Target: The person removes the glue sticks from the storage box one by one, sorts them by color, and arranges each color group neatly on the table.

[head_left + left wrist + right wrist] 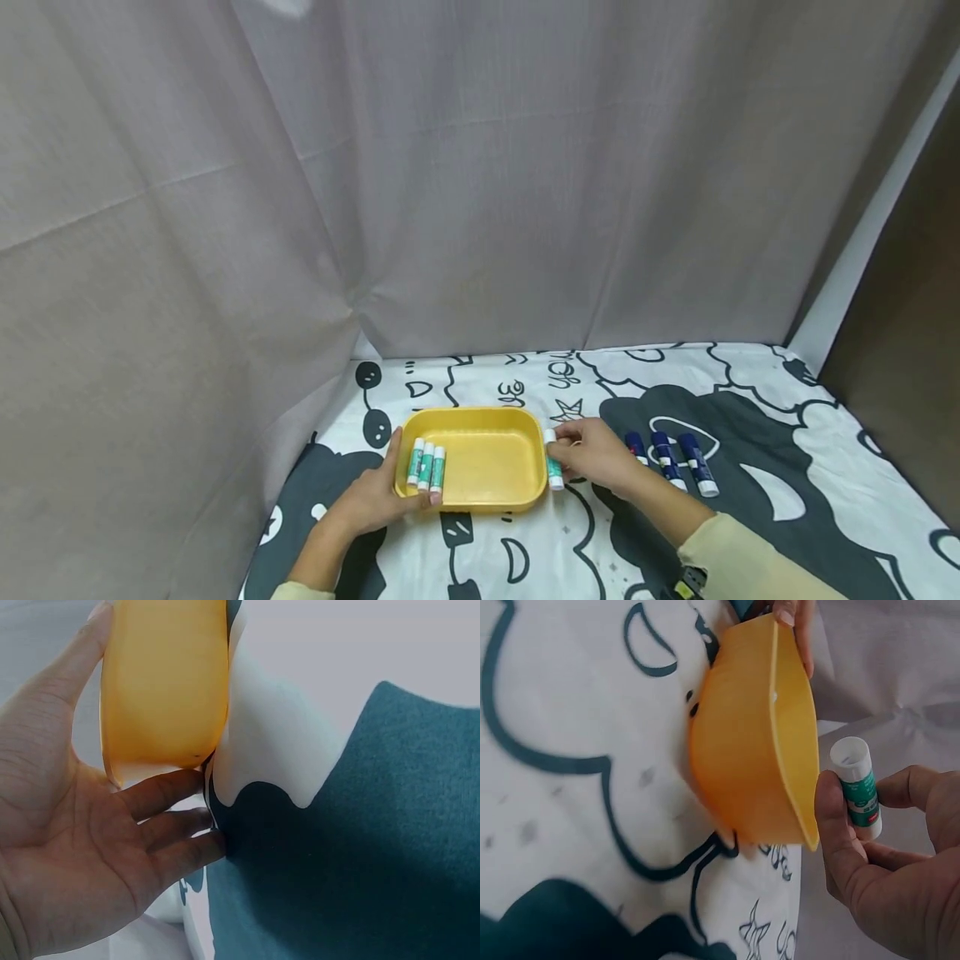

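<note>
A yellow tray [491, 502] sits on the patterned cloth, and my left hand [372, 497] grips its left end, thumb at the near rim and fingers along the side. Inside the tray, at its left end, three green-and-white glue sticks [426, 467] lie side by side. My right hand [596, 452] pinches another green-and-white glue stick [861, 787] between thumb and fingers, beside the tray's right rim. In the right wrist view this stick is held above the cloth, its white end facing the camera.
Three dark blue glue sticks [697, 467] lie on the cloth [540, 550] to the right, beyond my right wrist. A grey curtain [480, 208] hangs behind the cloth's far edge. A brown panel [900, 333] stands at the far right.
</note>
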`<state>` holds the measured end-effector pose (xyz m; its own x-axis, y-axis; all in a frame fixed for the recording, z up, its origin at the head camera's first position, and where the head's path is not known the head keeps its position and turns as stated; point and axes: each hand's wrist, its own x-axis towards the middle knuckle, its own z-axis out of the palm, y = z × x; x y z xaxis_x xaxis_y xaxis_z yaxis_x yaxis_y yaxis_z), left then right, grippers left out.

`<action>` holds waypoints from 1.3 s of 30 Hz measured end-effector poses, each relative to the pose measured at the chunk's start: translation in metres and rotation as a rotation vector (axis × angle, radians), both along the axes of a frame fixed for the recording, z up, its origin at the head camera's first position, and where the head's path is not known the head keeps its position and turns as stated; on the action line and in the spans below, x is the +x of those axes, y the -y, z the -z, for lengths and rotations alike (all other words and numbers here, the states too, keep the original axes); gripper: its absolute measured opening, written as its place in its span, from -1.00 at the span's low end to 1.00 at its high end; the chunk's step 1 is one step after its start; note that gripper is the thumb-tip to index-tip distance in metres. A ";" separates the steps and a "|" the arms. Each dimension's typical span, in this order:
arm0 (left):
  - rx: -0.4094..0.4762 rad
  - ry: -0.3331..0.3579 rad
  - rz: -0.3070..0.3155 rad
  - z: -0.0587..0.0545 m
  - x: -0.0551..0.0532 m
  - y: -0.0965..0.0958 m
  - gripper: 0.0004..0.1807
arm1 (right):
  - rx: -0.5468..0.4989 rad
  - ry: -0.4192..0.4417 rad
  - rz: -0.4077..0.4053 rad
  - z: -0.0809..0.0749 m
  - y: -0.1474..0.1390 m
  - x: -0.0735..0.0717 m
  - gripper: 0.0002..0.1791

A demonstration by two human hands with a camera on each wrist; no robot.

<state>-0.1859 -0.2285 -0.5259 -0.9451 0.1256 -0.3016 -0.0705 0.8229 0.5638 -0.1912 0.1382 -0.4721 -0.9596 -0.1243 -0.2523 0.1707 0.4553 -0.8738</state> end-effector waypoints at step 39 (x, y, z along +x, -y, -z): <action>-0.005 0.026 -0.019 -0.003 0.001 -0.003 0.58 | 0.319 0.010 0.121 0.052 -0.079 0.067 -0.73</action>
